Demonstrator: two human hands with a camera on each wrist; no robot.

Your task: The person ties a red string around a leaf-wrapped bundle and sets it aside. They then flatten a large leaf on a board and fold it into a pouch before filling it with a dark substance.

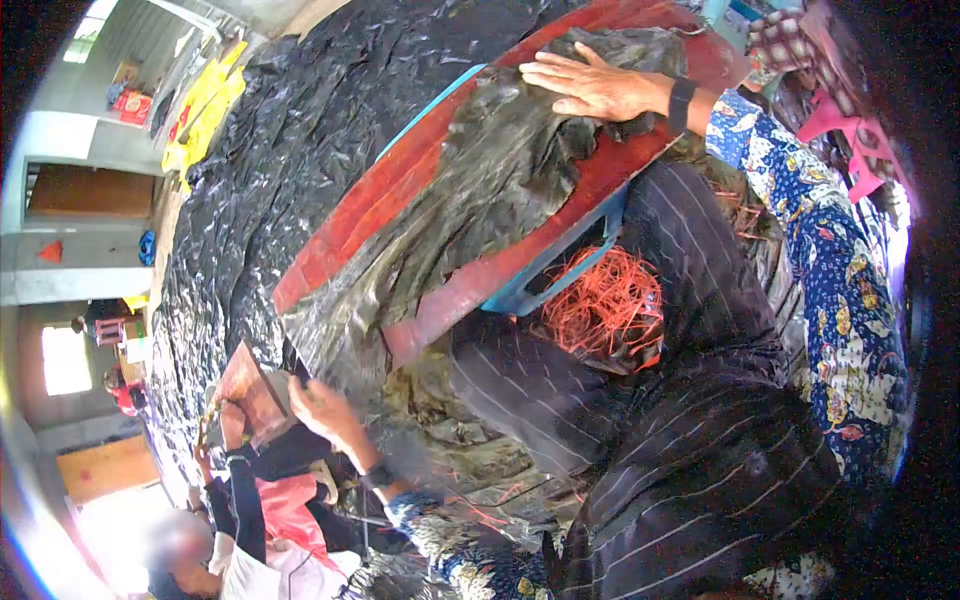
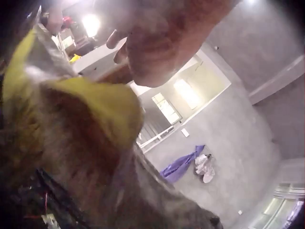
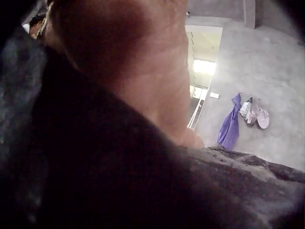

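Note:
A crumpled dark plastic sheet [image 1: 500, 170] lies over a long red board [image 1: 350, 220], hanging past its lower left end. On the sheet near the board's upper right end rests my right hand [image 1: 600, 88], palm down with fingers spread. My left hand [image 1: 325, 412], slightly blurred, is beside the sheet's lower left end with its fingers extended; contact with the sheet cannot be told. In the left wrist view the left hand [image 2: 167, 43] is above a blurred yellow-brown sheet [image 2: 86, 114]. The right wrist view shows the right hand [image 3: 133, 71] close up against dark material.
Below the board are a blue plastic frame [image 1: 520, 290] and a heap of red strands [image 1: 605, 305] between striped trouser legs [image 1: 700, 430]. Wrinkled black sheeting [image 1: 260, 200] spreads beyond the board. Another person [image 1: 245, 500] sits at lower left by a small reddish board [image 1: 252, 392].

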